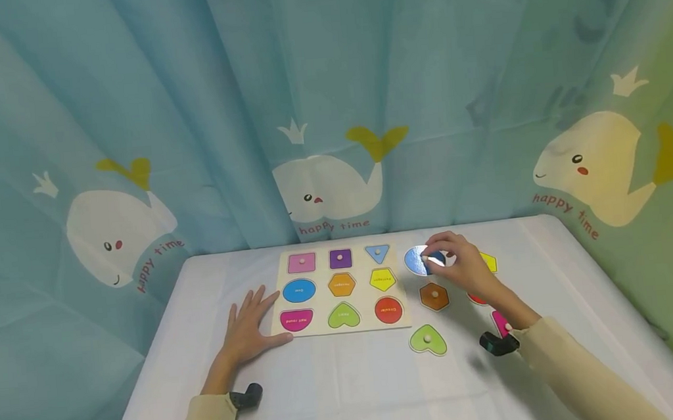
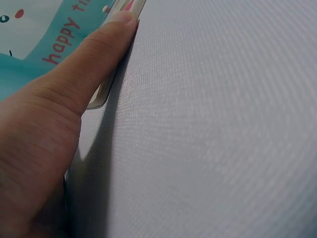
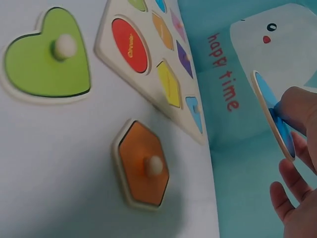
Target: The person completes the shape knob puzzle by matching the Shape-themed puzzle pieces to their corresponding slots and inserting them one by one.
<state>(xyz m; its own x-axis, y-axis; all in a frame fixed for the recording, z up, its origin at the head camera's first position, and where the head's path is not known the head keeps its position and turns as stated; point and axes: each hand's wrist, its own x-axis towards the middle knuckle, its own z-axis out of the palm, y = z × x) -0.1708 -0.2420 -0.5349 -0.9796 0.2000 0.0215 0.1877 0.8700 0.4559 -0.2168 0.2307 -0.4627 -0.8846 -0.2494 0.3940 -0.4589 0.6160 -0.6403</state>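
My right hand [image 1: 465, 266] pinches a blue oval puzzle piece [image 1: 415, 261] by its small knob. In the right wrist view the oval [image 3: 270, 116] is tilted and raised off the table. My left hand [image 1: 245, 332] lies with spread fingers at the left edge of a cream puzzle board [image 1: 319, 303], its thumb [image 2: 106, 42] along the near corner. Seated in the board's far row are a pink rectangle [image 1: 309, 262], a purple square [image 1: 347, 258] and a blue triangle [image 1: 378, 258], all knobbed. The middle and near rows show printed coloured shapes with words, without knobs.
Right of the board lie an orange hexagon piece [image 1: 429, 301] and a green heart piece [image 1: 421, 347]. Partly behind my right arm are yellow [image 1: 489, 262], red [image 1: 477, 299] and magenta [image 1: 500, 320] pieces. A blue whale-print curtain [image 1: 229, 198] hangs along the table's far edge.
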